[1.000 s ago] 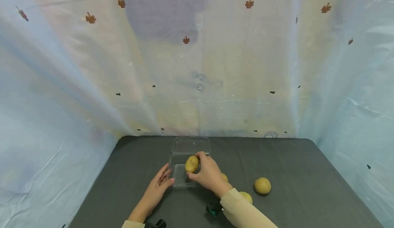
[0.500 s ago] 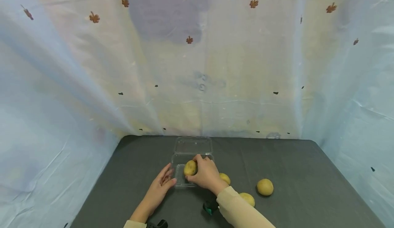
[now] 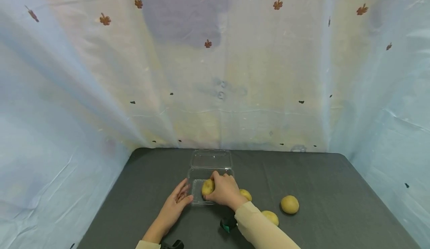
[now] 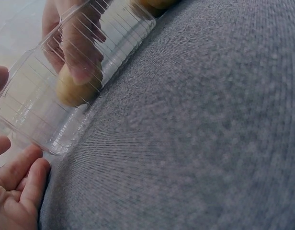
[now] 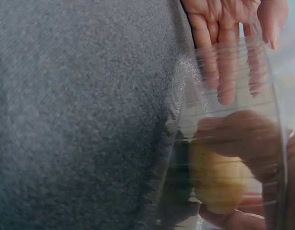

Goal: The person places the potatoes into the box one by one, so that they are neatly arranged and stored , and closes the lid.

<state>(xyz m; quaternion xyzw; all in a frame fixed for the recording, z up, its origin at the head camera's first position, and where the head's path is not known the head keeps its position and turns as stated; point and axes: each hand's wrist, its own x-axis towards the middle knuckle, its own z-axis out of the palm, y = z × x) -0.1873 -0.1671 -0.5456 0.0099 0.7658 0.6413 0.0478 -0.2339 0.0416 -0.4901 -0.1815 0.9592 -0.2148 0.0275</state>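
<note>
A clear plastic clamshell container (image 3: 192, 196) lies on the table with its lid (image 3: 211, 158) folded back. Between thumb and fingers, my right hand (image 3: 226, 191) grips a yellow potato (image 3: 207, 187) down inside the container, near its floor. Through the clear wall in the left wrist view, the same potato (image 4: 73, 91) shows low in the container. My left hand (image 3: 172, 203) is at the container's left end, fingers loosely extended; the right wrist view shows its fingers (image 5: 227, 72) against or just beyond that end wall. The right palm is hidden in the head view.
A potato (image 3: 246, 194) sits right of the container, partly behind the right wrist. Another potato (image 3: 270, 217) lies by the right sleeve, and one more potato (image 3: 289, 204) stands farther right. The table (image 3: 151, 174) has a dark grey cloth; patterned plastic sheeting (image 3: 255, 77) surrounds it.
My right hand has lowered the potato deeper into the container, still gripping it. The left hand has stayed at the container's left end. The head view has shifted slightly.
</note>
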